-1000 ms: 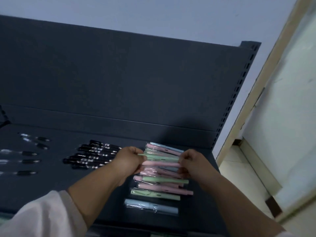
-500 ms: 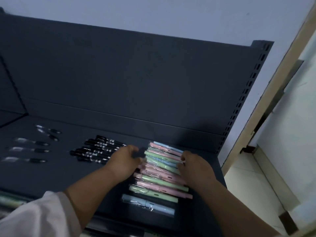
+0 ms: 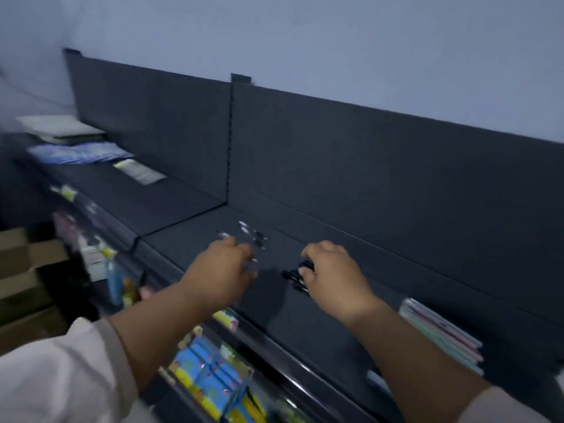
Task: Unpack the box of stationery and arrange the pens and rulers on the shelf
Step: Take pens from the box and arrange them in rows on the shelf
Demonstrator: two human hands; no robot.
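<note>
blurry shot tbh. left hand (image 3: 225,270) hangs curled over the dark grey metal shelf (image 3: 274,315) by some clear-barrelled pens (image 3: 247,230), can't tell if its grip has anything. bunch of black pens (image 3: 296,274) touches the right hand (image 3: 332,279)'s curled fingers, grip unclear too. pastel wrapped pens (image 3: 442,334) lie far right.

Single view, head-worn, wide-angle. Positioned close in front of shelf (image 3: 189,239), above its top deck. Faces forward and down, angled left along back panel (image 3: 366,166). Left hand (image 3: 225,270), right hand (image 3: 332,279) near frame centre; forearms enter from bottom edge. Wall (image 3: 305,35) fills top. Frame edges blurred.
</note>
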